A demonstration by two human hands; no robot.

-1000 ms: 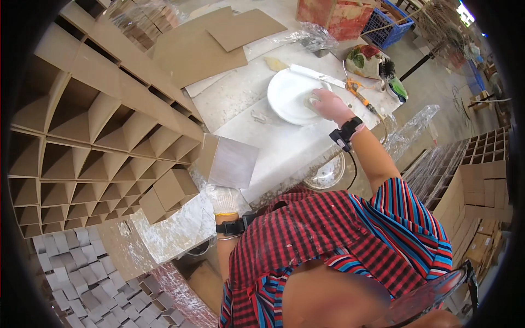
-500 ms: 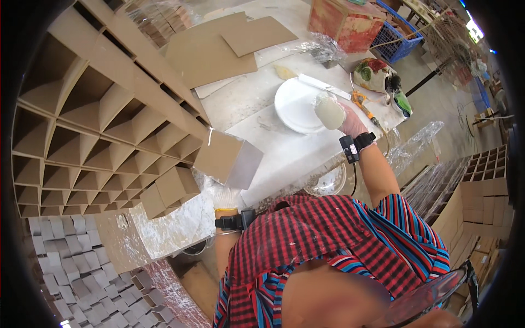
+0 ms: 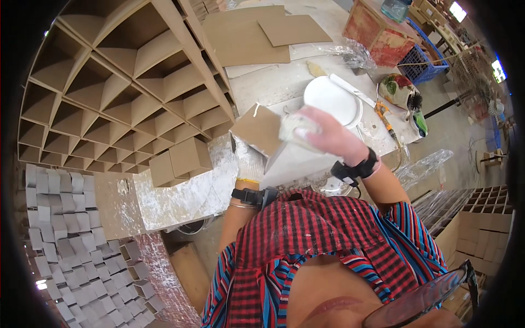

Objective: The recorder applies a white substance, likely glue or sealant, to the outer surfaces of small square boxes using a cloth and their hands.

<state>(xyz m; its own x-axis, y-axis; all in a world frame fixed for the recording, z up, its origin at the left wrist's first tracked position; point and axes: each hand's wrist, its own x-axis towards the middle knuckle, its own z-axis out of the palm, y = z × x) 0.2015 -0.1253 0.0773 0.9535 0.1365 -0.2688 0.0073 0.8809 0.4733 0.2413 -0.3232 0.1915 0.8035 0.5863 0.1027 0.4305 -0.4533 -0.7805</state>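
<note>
My left hand (image 3: 250, 165), in a whitish glove, supports a small brown cardboard box (image 3: 256, 128) from below; its fingers are mostly hidden beneath the box. A white streak marks the box's upper edge. My right hand (image 3: 331, 131) is wrapped round a pale, rounded sponge-like pad (image 3: 291, 130), blurred by motion. That pad is at the box's right side and appears to press on it. Beyond my right hand lies a round white dish (image 3: 333, 101) with a smooth white surface. Across its far rim rests a flat white strip (image 3: 347, 87).
Left of the table (image 3: 249, 82) stands a tall stack of brown open boxes (image 3: 131, 93). Two boxes (image 3: 183, 159) sit at its corner. Flat cardboard sheets (image 3: 246, 38) lie at the back. An orange-handled tool with a hose (image 3: 385, 117) is to the right. Many pale boxes (image 3: 82, 235) stand lower left.
My right hand has moved left with the pad, from over the white dish to the box's side. My left hand still holds the box. The whole view has shifted somewhat.
</note>
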